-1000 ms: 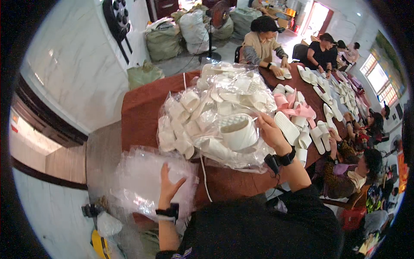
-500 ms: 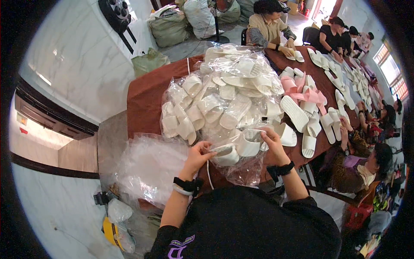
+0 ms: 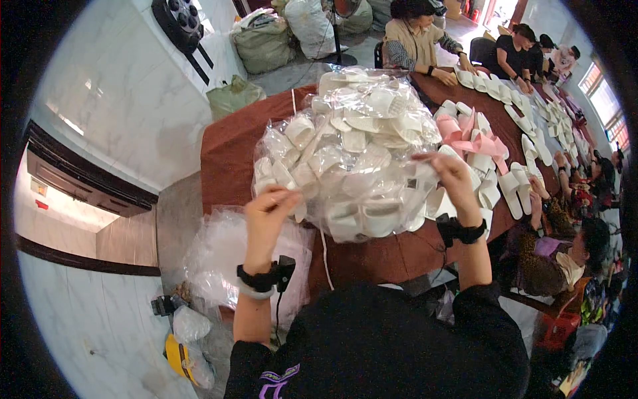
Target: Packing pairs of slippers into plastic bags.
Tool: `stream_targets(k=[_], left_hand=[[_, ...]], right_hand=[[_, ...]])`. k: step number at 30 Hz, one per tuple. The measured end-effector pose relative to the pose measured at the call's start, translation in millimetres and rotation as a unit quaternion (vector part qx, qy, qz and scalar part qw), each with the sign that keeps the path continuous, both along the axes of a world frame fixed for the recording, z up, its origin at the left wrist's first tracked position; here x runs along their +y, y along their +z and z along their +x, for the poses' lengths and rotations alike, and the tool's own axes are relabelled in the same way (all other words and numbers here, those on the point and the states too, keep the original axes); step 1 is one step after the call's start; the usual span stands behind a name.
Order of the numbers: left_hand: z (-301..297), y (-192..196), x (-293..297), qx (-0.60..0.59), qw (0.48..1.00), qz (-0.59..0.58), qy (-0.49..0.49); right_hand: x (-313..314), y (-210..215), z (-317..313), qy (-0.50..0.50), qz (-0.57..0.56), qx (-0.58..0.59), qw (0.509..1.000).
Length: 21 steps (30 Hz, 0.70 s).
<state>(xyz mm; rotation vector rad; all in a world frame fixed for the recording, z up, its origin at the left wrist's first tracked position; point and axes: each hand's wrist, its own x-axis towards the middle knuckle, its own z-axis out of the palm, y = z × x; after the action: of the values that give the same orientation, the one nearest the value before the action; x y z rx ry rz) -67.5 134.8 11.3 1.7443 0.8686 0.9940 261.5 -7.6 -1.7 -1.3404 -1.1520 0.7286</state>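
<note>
A clear plastic bag [image 3: 381, 199] with a pair of white slide slippers [image 3: 362, 218] inside lies in front of me, against the near side of a heap of bagged white slippers [image 3: 359, 126]. My left hand [image 3: 269, 211] is closed in a pinch at the bag's left side. On the other side, my right hand [image 3: 455, 178] has bent fingers at the bag's upper right corner, seemingly gripping the film. Exactly where the fingertips meet the thin film is hard to make out. Both wrists wear black bands.
Flat empty plastic bags [image 3: 232, 256] are stacked left of me. Loose white slippers [image 3: 512, 189] and pink slippers [image 3: 475, 139] lie on the brown-covered table [image 3: 229, 156] to the right. Co-workers sit along it, one in a beige vest [image 3: 415, 43]. Large sacks [image 3: 262, 46] stand behind.
My hands have moved apart and the bag has swung away from me onto the heap's near side. The slippers now sit inside it. The beige-vested co-worker's hands have shifted along the slippers.
</note>
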Motion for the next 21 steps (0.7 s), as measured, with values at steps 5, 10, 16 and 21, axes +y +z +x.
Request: stream_targets(k=[5,10,16,21], left_hand=[[-24,53,-11,-0.066,0.986,0.122,0.090],[-58,55,-16,-0.290,0.950,0.112,-0.022],[-160,-74,-38,-0.188,0.979,-0.077,-0.033],[-200,-104,-63,-0.269,0.920,-0.241,0.153]], right_hand=[[11,56,-27,-0.037,0.140,-0.060,0.988],[7,75,-79,0.150,0.236,0.100,0.955],[44,65,-129,0.297,0.140,0.258,0.909],[87,5,-176,0.297,0.062,0.161,0.939]])
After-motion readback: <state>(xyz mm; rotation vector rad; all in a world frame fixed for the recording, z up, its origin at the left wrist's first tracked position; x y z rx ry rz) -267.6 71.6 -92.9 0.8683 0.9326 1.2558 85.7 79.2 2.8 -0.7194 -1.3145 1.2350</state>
